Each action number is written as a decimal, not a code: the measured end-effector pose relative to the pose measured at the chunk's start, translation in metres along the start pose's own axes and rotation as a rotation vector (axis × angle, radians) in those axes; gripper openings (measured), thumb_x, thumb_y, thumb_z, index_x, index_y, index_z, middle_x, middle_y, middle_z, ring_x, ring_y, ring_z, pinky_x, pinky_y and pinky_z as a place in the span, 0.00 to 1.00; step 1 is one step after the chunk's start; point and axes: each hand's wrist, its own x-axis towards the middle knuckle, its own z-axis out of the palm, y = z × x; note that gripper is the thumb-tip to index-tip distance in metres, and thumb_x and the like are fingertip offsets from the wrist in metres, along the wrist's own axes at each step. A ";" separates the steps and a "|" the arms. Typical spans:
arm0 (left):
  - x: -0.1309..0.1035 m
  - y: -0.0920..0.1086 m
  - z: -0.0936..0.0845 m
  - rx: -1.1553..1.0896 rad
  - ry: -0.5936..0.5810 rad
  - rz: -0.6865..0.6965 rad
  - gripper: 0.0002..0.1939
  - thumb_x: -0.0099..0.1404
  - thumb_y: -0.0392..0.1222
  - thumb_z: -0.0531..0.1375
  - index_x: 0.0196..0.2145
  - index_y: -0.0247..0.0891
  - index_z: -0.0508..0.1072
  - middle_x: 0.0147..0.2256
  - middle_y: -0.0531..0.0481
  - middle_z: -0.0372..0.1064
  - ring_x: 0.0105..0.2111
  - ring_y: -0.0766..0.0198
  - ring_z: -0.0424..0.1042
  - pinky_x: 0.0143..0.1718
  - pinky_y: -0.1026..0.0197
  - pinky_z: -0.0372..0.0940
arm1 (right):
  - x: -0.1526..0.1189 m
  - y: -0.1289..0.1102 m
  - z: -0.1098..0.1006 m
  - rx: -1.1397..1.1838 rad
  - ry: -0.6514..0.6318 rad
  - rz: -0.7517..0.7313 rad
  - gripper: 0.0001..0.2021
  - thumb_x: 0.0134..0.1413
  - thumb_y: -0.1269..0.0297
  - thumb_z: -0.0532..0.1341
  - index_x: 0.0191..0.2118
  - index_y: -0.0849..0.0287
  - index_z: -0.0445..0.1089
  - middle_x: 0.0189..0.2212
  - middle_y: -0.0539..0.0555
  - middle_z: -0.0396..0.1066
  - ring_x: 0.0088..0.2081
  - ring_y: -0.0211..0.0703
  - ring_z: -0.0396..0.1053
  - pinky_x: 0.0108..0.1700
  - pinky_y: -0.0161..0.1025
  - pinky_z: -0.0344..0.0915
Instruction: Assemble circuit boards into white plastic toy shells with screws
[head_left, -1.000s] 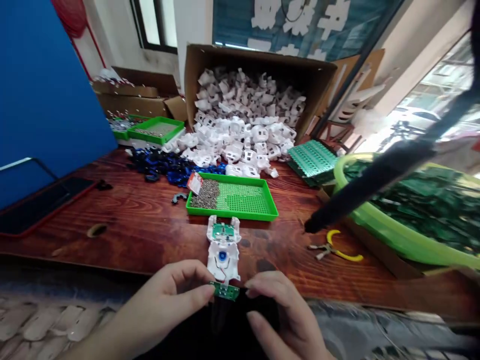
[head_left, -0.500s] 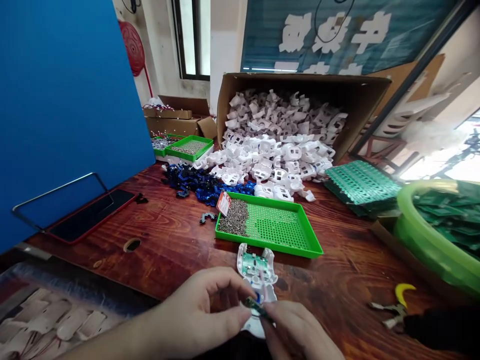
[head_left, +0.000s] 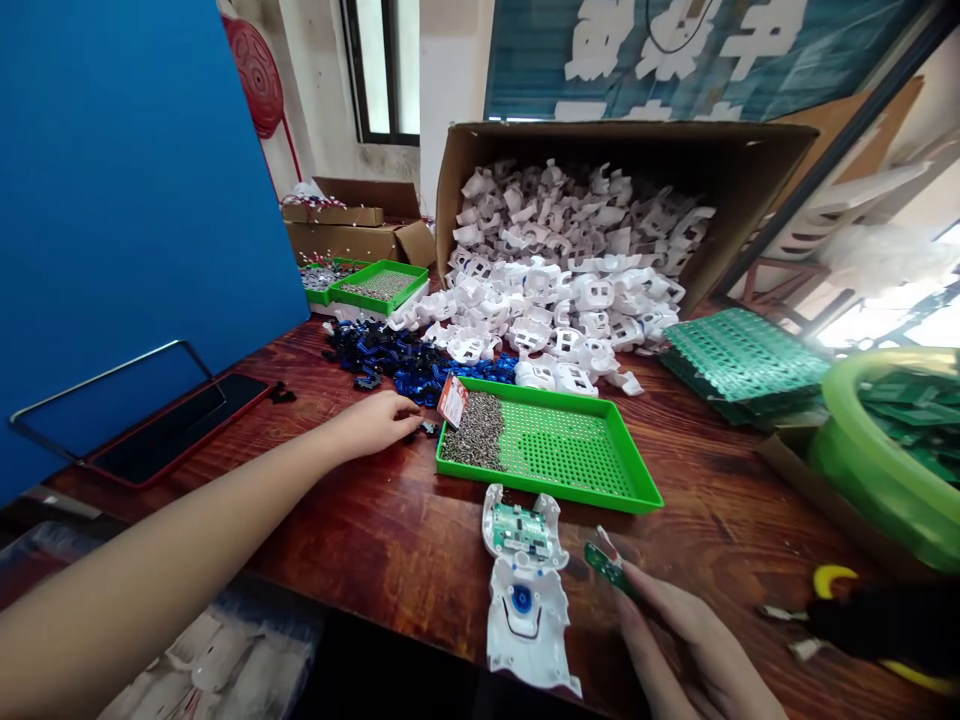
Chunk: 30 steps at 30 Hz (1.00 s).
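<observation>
My right hand [head_left: 679, 640] is closed in a pinch on a small green circuit board [head_left: 606, 568], held up over the table at the lower right. Reaching forward, my left hand [head_left: 379, 425] has its fingers closed on a small dark grey plastic part [head_left: 429, 427] beside the green tray; the hand hides most of that part. Between my hands lies a white plastic shell half [head_left: 531, 635] with a blue round piece in it. Touching its far end is another white shell half [head_left: 551, 515], which has a green circuit board [head_left: 519, 530] inside.
A green perforated tray [head_left: 570, 440] holds small screws [head_left: 474, 430] and a red-white card. Behind it are blue and black parts [head_left: 420, 375] and white shells [head_left: 555, 300] spilling from a cardboard box. Stacked green boards [head_left: 742, 355], a green basin [head_left: 847, 450] and yellow-handled cutters [head_left: 832, 590] stand right.
My left hand has left the circuit board and reached forward left to the grey part. My right hand has moved right with the board, uncovering the near shell half.
</observation>
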 end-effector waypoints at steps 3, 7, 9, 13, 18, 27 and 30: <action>0.005 0.006 0.006 0.002 -0.043 -0.035 0.11 0.63 0.44 0.56 0.38 0.34 0.71 0.39 0.48 0.70 0.38 0.60 0.70 0.41 0.51 0.66 | 0.003 -0.008 0.002 -0.003 0.032 0.053 0.15 0.55 0.70 0.57 0.49 0.54 0.64 0.43 0.51 0.68 0.43 0.34 0.68 0.47 0.24 0.63; -0.003 0.002 0.004 -0.080 -0.019 -0.115 0.09 0.62 0.43 0.57 0.34 0.34 0.71 0.36 0.49 0.70 0.36 0.61 0.70 0.39 0.53 0.66 | -0.001 -0.011 0.003 0.044 0.081 0.146 0.13 0.55 0.68 0.58 0.47 0.53 0.66 0.42 0.50 0.68 0.42 0.33 0.68 0.46 0.24 0.63; -0.020 0.000 0.003 -0.185 0.017 -0.147 0.09 0.61 0.44 0.58 0.34 0.34 0.70 0.32 0.50 0.70 0.31 0.63 0.70 0.34 0.56 0.66 | -0.003 -0.011 0.002 0.087 0.100 0.198 0.12 0.54 0.68 0.58 0.46 0.52 0.66 0.41 0.49 0.68 0.41 0.33 0.68 0.47 0.24 0.64; -0.073 0.011 0.013 -0.503 0.100 -0.164 0.18 0.61 0.47 0.56 0.45 0.35 0.63 0.34 0.49 0.71 0.29 0.64 0.71 0.30 0.60 0.68 | -0.002 -0.020 0.001 0.230 0.142 0.309 0.11 0.53 0.67 0.60 0.44 0.51 0.68 0.40 0.49 0.69 0.40 0.33 0.69 0.46 0.26 0.65; -0.141 0.049 0.050 -0.968 0.045 -0.210 0.16 0.58 0.44 0.60 0.44 0.41 0.67 0.40 0.50 0.73 0.38 0.64 0.72 0.36 0.64 0.68 | 0.006 -0.053 0.006 0.481 0.127 0.246 0.14 0.51 0.74 0.60 0.42 0.48 0.69 0.38 0.48 0.71 0.39 0.34 0.70 0.40 0.26 0.69; -0.173 0.094 0.084 -1.043 -0.048 -0.108 0.06 0.58 0.42 0.61 0.35 0.42 0.73 0.32 0.53 0.75 0.36 0.65 0.72 0.38 0.66 0.67 | 0.011 -0.088 0.012 0.658 -0.106 0.033 0.22 0.49 0.80 0.59 0.47 0.48 0.67 0.37 0.50 0.72 0.40 0.37 0.70 0.44 0.34 0.68; -0.178 0.094 0.084 -0.925 -0.023 -0.041 0.07 0.58 0.42 0.60 0.37 0.44 0.73 0.34 0.54 0.75 0.36 0.64 0.72 0.38 0.66 0.67 | 0.007 -0.087 0.006 0.618 -0.152 0.053 0.20 0.49 0.79 0.59 0.46 0.49 0.68 0.37 0.51 0.71 0.40 0.36 0.69 0.43 0.33 0.68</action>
